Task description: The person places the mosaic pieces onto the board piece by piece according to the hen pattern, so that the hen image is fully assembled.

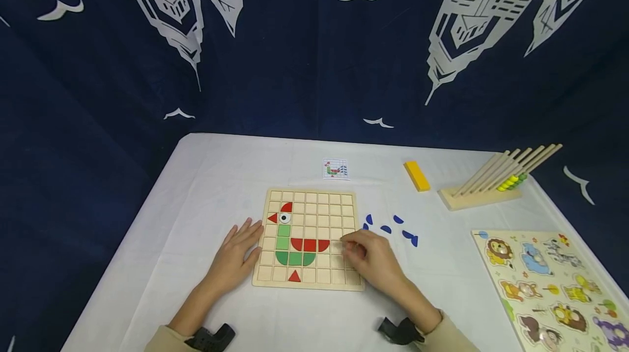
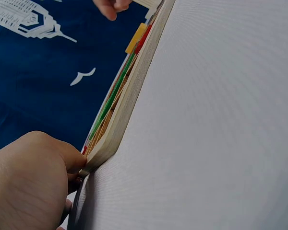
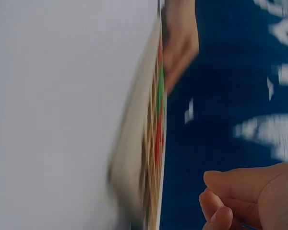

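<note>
A wooden grid board (image 1: 304, 280) lies on the table with red, green and white pieces forming a bird figure. The bird has a white eye piece (image 1: 284, 218), green squares (image 1: 283, 236) and a row of red pieces (image 1: 309, 245). My left hand (image 1: 237, 254) rests beside the board, fingers touching its left edge. Over the board's right side, my right hand (image 1: 368, 256) has its fingers bent and thumb close to the index finger; I cannot tell whether a small piece is between them. Several blue pieces (image 1: 386, 229) lie just beyond that hand.
A small picture card (image 1: 336, 169) with a bird pattern lies behind the board. Farther right are a yellow block (image 1: 416, 176) and a wooden peg stand (image 1: 479, 197) with yellow and green beads. An animal puzzle board (image 1: 540, 293) lies at the front right.
</note>
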`<state>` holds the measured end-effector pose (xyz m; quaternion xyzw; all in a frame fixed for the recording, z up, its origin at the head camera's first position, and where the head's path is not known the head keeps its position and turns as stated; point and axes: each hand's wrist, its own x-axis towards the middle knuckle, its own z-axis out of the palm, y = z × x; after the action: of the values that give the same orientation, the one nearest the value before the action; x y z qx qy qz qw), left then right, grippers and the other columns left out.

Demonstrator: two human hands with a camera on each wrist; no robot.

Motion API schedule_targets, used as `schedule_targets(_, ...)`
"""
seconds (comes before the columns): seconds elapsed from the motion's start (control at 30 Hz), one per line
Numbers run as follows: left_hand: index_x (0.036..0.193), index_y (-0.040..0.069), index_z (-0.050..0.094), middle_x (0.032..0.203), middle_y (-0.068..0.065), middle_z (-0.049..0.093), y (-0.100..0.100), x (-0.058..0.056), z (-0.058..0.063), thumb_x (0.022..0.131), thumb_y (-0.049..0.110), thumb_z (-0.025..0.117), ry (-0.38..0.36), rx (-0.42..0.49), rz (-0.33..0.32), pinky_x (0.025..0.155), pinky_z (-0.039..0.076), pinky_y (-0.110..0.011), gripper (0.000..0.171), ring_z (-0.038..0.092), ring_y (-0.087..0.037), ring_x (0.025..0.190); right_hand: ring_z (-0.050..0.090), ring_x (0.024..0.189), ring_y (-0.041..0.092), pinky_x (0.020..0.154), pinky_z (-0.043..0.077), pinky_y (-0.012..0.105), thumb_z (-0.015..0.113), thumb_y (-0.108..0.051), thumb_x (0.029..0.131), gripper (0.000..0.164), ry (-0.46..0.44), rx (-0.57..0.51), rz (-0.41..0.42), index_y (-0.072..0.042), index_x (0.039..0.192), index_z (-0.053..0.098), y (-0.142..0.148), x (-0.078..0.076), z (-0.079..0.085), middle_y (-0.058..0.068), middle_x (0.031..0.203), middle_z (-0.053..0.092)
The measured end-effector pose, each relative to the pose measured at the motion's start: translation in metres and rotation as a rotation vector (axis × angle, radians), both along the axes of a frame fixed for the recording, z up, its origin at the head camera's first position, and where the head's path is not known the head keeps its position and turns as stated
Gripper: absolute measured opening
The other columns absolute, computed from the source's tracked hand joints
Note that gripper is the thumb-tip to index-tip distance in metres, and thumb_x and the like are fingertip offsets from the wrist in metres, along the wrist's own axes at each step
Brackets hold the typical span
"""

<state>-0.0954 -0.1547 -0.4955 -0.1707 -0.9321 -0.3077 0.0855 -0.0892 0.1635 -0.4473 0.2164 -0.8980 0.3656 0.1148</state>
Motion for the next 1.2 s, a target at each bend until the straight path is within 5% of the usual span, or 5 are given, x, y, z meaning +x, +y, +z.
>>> schedule_targets(0.2, 0.133, -0.003, 0.057, 0.143, -0.014, 0.053, 0.0, -0.001, 0.0, 0.09, 0.008, 0.064, 0.017, 0.004, -0.004, 0.118, 0.023, -0.056, 0.045, 0.04, -0.033, 0.141, 0.044, 0.06, 0.004, 0.05, 0.037, 0.019, 0.079, 0.003, 0.074, 0.022, -0.002, 0.071, -0.288, -0.002, 0.095, 0.074, 0.055, -0.016, -0.002, 0.001, 0.076, 0.064)
schedule_targets(0.3, 0.134, -0.003, 0.057, 0.143, -0.014, 0.053, -0.001, -0.001, -0.002, 0.09, 0.008, 0.065, 0.017, 0.008, -0.004, 0.117, 0.023, -0.056, 0.046, 0.04, -0.033, 0.141, 0.045, 0.061, 0.009, 0.052, 0.037, 0.02, 0.079, 0.001, 0.075, 0.024, -0.045, 0.109, -0.351, 0.0, 0.098, 0.073, 0.071, -0.022, -0.006, 0.006, 0.078, 0.065)
schedule_targets(0.6, 0.135, -0.002, 0.056, 0.144, -0.013, 0.053, 0.0, -0.001, -0.003, 0.091, 0.009, 0.064, 0.009, 0.001, -0.004, 0.118, 0.023, -0.055, 0.046, 0.039, -0.032, 0.142, 0.046, 0.062, 0.012, 0.053, 0.036, 0.021, 0.077, -0.002, 0.077, 0.029, -0.152, 0.14, -0.343, 0.003, 0.104, 0.07, 0.074, -0.027, -0.021, 0.01, 0.084, 0.065)
schedule_targets(0.97, 0.135, -0.002, 0.055, 0.145, -0.014, 0.052, -0.001, 0.0, -0.001, 0.091, 0.009, 0.064, -0.002, -0.003, 0.004, 0.118, 0.022, -0.055, 0.047, 0.039, -0.032, 0.142, 0.047, 0.065, 0.011, 0.055, 0.038, 0.02, 0.073, 0.0, 0.08, 0.033, -0.177, 0.126, -0.292, 0.002, 0.113, 0.069, 0.067, -0.033, -0.024, 0.006, 0.082, 0.062)
schedule_targets(1.2, 0.135, -0.002, 0.056, 0.144, -0.014, 0.052, -0.001, 0.0, 0.0, 0.091, 0.009, 0.065, 0.002, -0.001, 0.0, 0.118, 0.022, -0.055, 0.046, 0.039, -0.033, 0.142, 0.046, 0.063, 0.009, 0.055, 0.038, 0.02, 0.073, 0.001, 0.08, 0.023, -0.163, 0.121, -0.266, 0.001, 0.104, 0.072, 0.066, -0.037, -0.024, 0.003, 0.076, 0.058)
